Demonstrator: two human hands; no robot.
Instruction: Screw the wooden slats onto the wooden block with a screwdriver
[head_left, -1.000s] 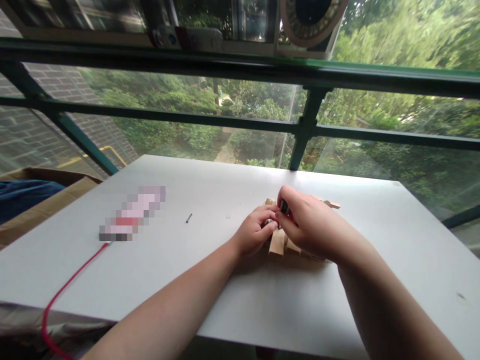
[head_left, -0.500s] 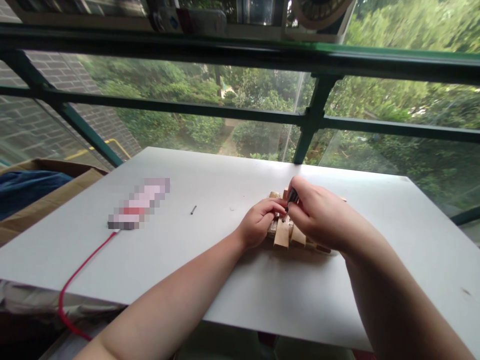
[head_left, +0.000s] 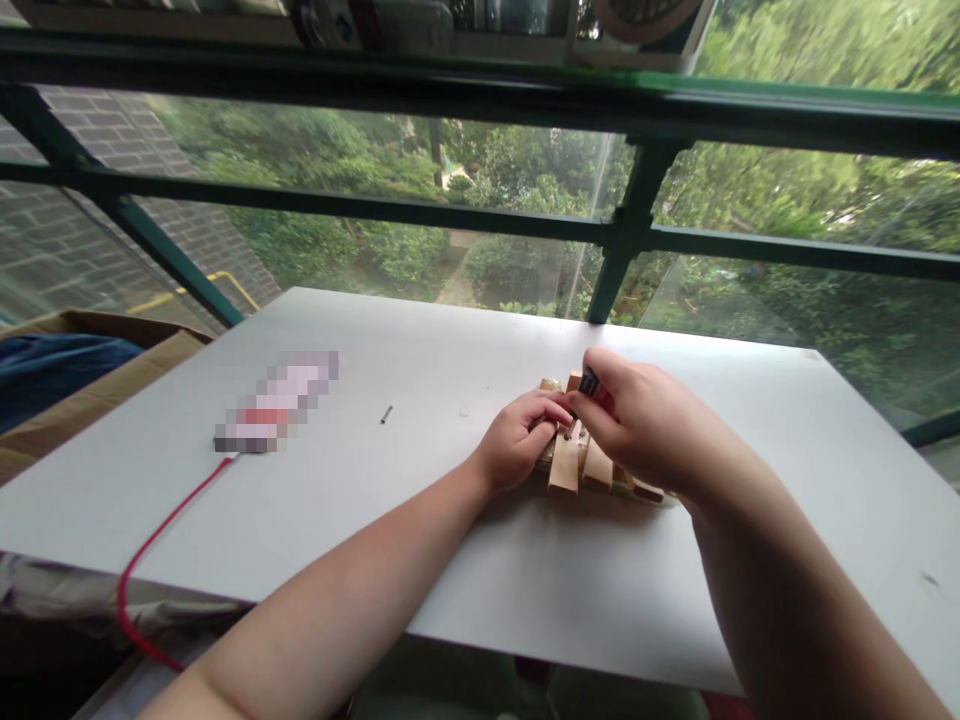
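Note:
A small assembly of light wooden pieces (head_left: 574,466) lies on the white table (head_left: 420,520), right of centre. My left hand (head_left: 517,440) is curled against its left side, fingertips pinched on it. My right hand (head_left: 637,425) is closed around a small dark tool with a red part (head_left: 589,383), held upright, its tip down at the wood. Most of the wooden assembly is hidden under both hands.
A small loose screw (head_left: 385,414) lies on the table left of my hands. Further left sits a blurred pink object (head_left: 277,402) with a red cord (head_left: 161,530) running off the front edge. A cardboard box (head_left: 90,390) stands at far left. Window railing (head_left: 480,100) runs behind the table.
Both hands have stayed on the wooden pieces. My right hand has shifted slightly, and more of the wood shows below it. The view has tilted a little.

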